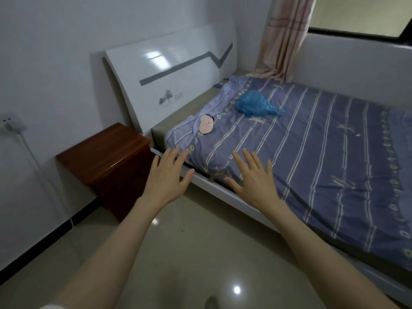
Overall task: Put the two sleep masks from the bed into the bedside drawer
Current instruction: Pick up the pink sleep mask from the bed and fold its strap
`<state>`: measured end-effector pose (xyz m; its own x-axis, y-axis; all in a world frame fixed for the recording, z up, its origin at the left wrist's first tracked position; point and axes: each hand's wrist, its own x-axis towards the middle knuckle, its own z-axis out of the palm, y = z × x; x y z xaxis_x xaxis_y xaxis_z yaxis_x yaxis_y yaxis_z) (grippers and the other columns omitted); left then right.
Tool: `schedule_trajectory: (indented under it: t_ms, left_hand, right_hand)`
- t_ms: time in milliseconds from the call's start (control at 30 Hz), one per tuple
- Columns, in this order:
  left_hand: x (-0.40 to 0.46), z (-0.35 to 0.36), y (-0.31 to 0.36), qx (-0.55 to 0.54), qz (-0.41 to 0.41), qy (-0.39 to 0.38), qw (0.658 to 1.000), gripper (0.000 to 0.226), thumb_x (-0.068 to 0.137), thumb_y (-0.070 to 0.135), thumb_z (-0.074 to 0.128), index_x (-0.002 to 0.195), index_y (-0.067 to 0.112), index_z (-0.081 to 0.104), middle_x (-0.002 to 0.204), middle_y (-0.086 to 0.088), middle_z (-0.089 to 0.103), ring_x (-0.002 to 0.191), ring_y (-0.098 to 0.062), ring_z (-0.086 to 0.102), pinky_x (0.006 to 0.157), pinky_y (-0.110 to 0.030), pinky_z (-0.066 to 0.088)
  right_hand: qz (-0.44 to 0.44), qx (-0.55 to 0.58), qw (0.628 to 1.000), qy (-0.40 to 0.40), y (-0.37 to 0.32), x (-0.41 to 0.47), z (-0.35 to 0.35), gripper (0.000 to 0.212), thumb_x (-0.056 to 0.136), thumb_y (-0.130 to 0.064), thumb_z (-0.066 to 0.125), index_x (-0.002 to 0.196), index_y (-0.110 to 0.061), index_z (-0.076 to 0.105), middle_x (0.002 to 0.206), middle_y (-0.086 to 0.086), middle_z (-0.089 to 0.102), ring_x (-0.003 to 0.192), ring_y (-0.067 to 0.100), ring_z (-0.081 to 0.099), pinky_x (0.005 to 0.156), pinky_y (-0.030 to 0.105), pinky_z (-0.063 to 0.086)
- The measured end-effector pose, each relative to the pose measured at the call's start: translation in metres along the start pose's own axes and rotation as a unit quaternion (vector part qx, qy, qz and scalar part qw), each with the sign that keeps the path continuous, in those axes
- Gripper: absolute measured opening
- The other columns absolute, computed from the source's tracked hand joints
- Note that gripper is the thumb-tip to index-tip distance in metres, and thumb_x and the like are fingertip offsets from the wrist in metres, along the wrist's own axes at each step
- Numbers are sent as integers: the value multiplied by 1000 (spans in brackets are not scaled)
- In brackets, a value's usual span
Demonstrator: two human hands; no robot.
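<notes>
You face a bed point(334, 175) with a blue striped sheet point(301, 141), pushed against white walls under a window with a pink curtain point(285, 36). A pink mask point(206, 127) lies near the white headboard point(178, 70); a blue bag point(254, 103) sits beyond it. The brown nightstand point(104, 161) stands left of the bed on glossy tile. Your left hand point(167, 177) and right hand point(254, 179) hover empty, fingers spread, above the bed's edge.

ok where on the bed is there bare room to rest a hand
Bare sheet lies right of the pink mask and below the blue bag, toward the foot. The nightstand top is bare too. Only the head end is occupied.
</notes>
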<state>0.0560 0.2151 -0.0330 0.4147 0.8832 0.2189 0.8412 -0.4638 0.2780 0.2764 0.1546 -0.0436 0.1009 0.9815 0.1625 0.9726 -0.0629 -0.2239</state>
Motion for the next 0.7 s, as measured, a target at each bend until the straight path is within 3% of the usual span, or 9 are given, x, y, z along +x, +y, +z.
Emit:
schedule_trajectory:
  t_ms: [233, 700]
  left_hand:
    - [121, 19, -6, -21, 4, 4, 1000, 57, 91, 43, 39, 142, 23, 23, 154, -9, 24, 143, -26, 14, 117, -51, 14]
    - [347, 127, -115, -40, -13, -70, 997, 56, 91, 42, 41, 140, 19, 27, 151, -11, 28, 141, -28, 22, 113, -50, 18]
  right_hand:
    - [-7, 4, 1000, 1, 33, 123, 8, 71, 86, -56, 39, 143, -31, 7, 158, 4, 10, 144, 24, 6, 114, 55, 0]
    - [21, -12, 998, -62, 84, 359, 102, 72, 86, -58, 37, 144, -30, 5, 158, 5, 7, 144, 27, 6, 114, 57, 2]
